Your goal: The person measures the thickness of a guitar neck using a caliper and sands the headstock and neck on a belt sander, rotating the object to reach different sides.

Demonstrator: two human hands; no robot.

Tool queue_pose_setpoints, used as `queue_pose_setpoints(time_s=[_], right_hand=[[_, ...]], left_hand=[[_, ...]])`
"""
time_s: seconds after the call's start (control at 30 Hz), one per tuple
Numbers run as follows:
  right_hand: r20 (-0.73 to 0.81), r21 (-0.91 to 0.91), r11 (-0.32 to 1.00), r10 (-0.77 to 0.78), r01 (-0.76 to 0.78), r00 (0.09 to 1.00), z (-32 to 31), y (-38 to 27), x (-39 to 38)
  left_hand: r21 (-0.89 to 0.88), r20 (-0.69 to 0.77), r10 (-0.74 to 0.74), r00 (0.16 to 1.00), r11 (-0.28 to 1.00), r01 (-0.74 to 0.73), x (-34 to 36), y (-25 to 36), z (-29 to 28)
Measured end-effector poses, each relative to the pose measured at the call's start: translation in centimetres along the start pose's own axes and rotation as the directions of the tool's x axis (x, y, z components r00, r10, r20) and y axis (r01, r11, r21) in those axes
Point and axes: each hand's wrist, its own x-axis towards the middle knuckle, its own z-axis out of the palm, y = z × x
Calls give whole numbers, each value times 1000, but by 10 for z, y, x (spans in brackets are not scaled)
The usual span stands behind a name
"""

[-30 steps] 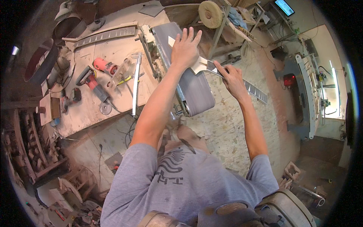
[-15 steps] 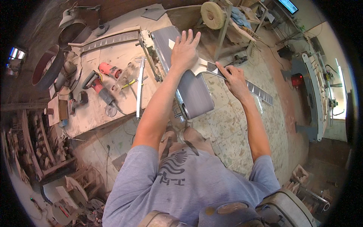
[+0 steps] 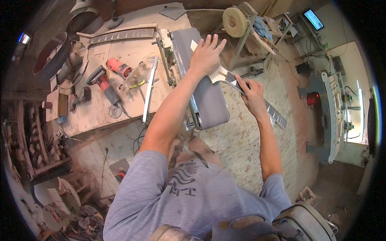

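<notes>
While the left hand lies flat with fingers spread, pressing the pale headstock end of a guitar neck down onto the grey belt of a belt sander, the right hand is closed around the neck's dark fretted shaft, which runs off the belt toward the lower right above the floor. Left of the sander, a dusty counter carries a red angle grinder, a red power tool and a long metal ruler.

Dusty workbench with red grinder
</notes>
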Motion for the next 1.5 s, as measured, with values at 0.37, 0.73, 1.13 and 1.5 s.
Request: queue_pose_setpoints(time_s=[0.37,0.73,1.13,1.5], right_hand=[[6,-71,997,36,-36,999,-3,-2,3],[17,-138,989,52,-49,999,-3,-6,6],[67,-157,981,128,-117,989,-2,-4,13],[57,-178,982,79,-68,995,-5,-4,22]], left_hand=[[-27,17,2,1000,1000,-2,7,0,5],[-92,0,-21,1000,996,21,11,-1,13],[-99,-45,-33,998,995,28,14,-4,13],[-102,-67,-63,996,993,56,13,-8,14]])
